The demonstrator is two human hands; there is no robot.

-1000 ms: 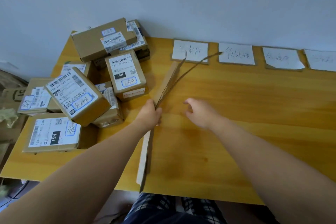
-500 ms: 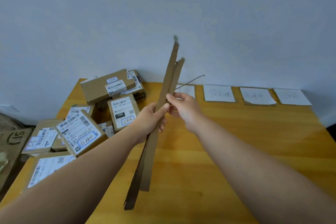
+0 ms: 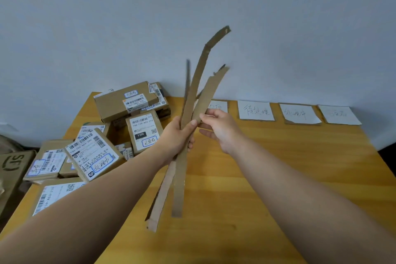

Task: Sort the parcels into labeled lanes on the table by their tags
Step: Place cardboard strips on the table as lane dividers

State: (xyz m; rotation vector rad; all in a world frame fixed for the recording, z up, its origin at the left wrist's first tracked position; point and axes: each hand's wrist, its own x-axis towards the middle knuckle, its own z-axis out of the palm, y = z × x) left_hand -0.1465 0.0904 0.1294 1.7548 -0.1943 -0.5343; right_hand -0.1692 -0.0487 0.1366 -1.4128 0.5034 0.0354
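Observation:
My left hand [image 3: 179,136] grips a bundle of long brown cardboard strips [image 3: 192,100], held upright above the wooden table [image 3: 278,167]; the strips fan apart at the top. My right hand [image 3: 220,126] pinches the rightmost strip just above the left hand. Several brown parcels with white shipping labels [image 3: 126,100] lie heaped at the table's far left. Along the back edge lie white lane labels with handwriting [image 3: 256,111], [image 3: 300,113], [image 3: 339,114]; one more label [image 3: 218,106] is partly hidden behind the strips.
A grey wall rises right behind the table. A brown box marked SF [image 3: 12,167] sits off the table's left edge. More parcels [image 3: 94,156] reach toward the near left corner.
The strips went from lying low on the table to being lifted upright. My right hand has taken hold of one strip, and the strips have spread apart at the top.

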